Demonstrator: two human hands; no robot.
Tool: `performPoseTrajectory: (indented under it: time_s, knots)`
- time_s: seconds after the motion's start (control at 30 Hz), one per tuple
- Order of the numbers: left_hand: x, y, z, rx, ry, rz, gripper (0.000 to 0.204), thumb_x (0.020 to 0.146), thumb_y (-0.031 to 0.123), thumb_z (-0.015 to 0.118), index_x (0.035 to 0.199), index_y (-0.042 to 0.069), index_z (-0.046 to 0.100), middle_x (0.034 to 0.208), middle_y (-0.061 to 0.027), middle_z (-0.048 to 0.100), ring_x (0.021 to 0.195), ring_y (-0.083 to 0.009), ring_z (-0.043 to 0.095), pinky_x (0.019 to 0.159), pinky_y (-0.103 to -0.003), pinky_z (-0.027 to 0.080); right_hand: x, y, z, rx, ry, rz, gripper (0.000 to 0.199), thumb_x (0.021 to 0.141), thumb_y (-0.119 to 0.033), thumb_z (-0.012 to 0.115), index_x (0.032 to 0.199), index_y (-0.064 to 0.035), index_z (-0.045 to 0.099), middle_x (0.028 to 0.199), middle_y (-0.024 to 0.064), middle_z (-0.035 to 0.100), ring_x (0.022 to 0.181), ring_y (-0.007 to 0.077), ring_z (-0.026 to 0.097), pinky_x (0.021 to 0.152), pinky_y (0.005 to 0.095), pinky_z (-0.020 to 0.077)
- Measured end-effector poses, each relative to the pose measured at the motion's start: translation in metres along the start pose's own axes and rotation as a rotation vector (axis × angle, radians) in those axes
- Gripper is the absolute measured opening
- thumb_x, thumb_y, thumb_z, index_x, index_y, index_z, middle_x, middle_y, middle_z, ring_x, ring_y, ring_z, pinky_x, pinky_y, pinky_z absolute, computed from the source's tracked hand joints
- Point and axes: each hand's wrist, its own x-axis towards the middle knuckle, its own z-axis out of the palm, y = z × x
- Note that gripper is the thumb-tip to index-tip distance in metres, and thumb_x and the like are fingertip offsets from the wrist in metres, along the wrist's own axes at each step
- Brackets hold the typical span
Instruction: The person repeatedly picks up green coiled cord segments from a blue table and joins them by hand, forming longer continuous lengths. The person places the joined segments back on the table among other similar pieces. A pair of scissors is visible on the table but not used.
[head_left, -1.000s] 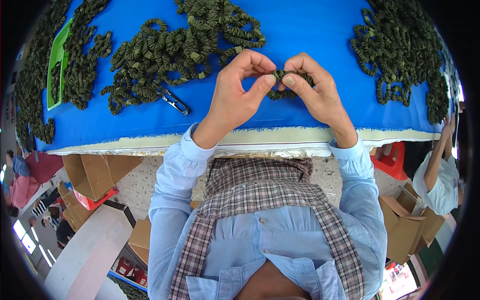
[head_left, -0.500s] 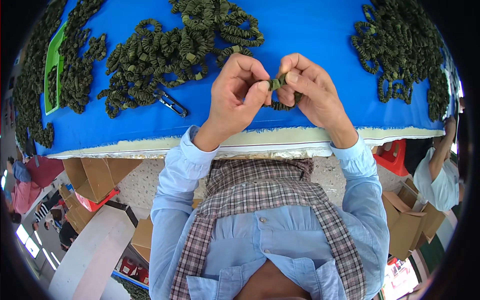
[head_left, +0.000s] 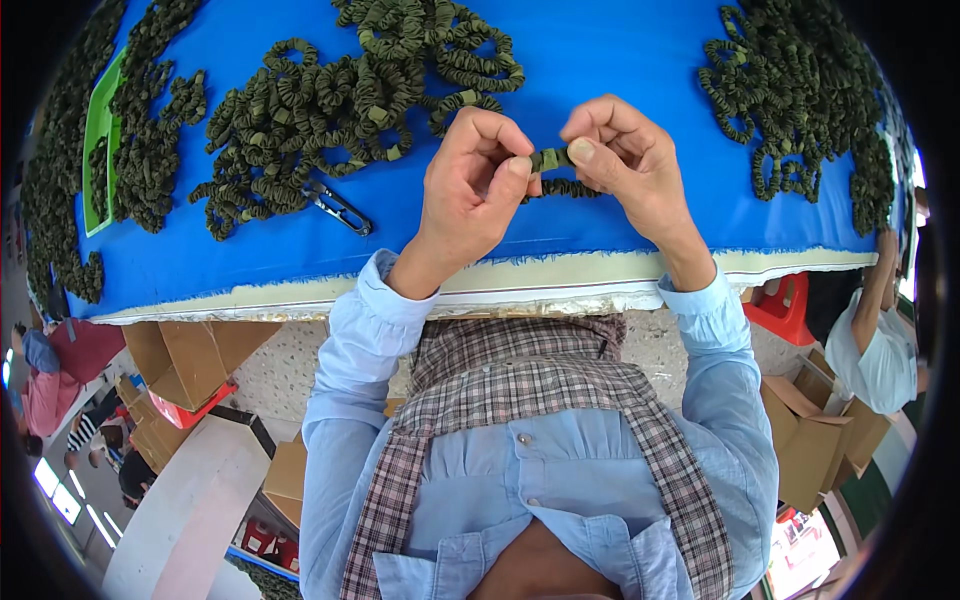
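Observation:
My left hand (head_left: 470,185) and my right hand (head_left: 625,160) meet above the near part of the blue table (head_left: 620,60). Between their thumbs and forefingers they pinch a dark green gathered elastic band (head_left: 551,160). The rest of that band (head_left: 565,188) hangs in a short loop under my fingers, down to the blue cloth. Both sleeves are light blue.
A big heap of green bands (head_left: 340,90) lies left of my hands, another heap (head_left: 800,100) at the right, more (head_left: 60,180) along the left rim by a green tray (head_left: 98,150). Small metal snips (head_left: 338,208) lie on the cloth. Cardboard boxes (head_left: 180,355) and another person (head_left: 875,330) are below.
My hands have drawn a little apart and the pinched end of the band now shows between the fingertips; the hands sit slightly higher over the cloth.

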Motion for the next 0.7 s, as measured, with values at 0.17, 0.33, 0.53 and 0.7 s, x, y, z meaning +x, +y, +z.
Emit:
performPoseTrajectory:
  time_s: [0.17, 0.33, 0.53, 0.7]
  knots:
    - [-0.003, -0.003, 0.003, 0.104, 0.012, -0.013, 0.011, 0.093, 0.003, 0.053, 0.101, 0.003, 0.046, 0.084, -0.0044, 0.055, 0.071, -0.0089, 0.057, 0.061, -0.022, 0.048, 0.0, 0.006, 0.012, -0.001, -0.052, -0.058, 0.008, 0.087, -0.006, 0.064, 0.093, -0.0022, 0.06, 0.074, -0.0033, 0.058, 0.064, 0.0013, 0.05, 0.056, 0.0177, 0.0386]
    - [-0.002, -0.001, 0.0, 0.048, 0.003, -0.044, 0.01, 0.094, 0.004, 0.053, 0.102, 0.004, 0.046, 0.082, -0.0038, 0.054, 0.071, -0.0086, 0.057, 0.061, -0.022, 0.048, 0.0, 0.005, -0.008, 0.031, -0.023, 0.048, 0.01, 0.088, -0.007, 0.064, 0.096, -0.0022, 0.059, 0.081, -0.0028, 0.059, 0.069, 0.0022, 0.052, 0.059, 0.0179, 0.0409]
    - [0.001, 0.0, 0.0, 0.079, 0.03, -0.089, 0.017, 0.09, 0.005, 0.058, 0.105, 0.003, 0.051, 0.079, -0.0022, 0.055, 0.069, -0.008, 0.056, 0.059, -0.022, 0.047, 0.001, 0.009, 0.003, -0.031, 0.015, -0.024, 0.018, 0.088, -0.007, 0.061, 0.106, -0.0024, 0.056, 0.084, -0.0009, 0.059, 0.07, 0.0019, 0.051, 0.058, 0.0174, 0.0388]
    - [0.009, 0.008, 0.008, 0.525, -0.022, 0.117, 0.029, 0.075, 0.004, 0.073, 0.103, 0.005, 0.065, 0.081, -0.0044, 0.061, 0.065, -0.0112, 0.058, 0.056, -0.026, 0.046, 0.0, 0.006, 0.005, 0.081, 0.041, 0.006, 0.022, 0.088, -0.004, 0.058, 0.109, -0.0022, 0.054, 0.078, 0.0, 0.057, 0.064, 0.0035, 0.05, 0.054, 0.0191, 0.0389]
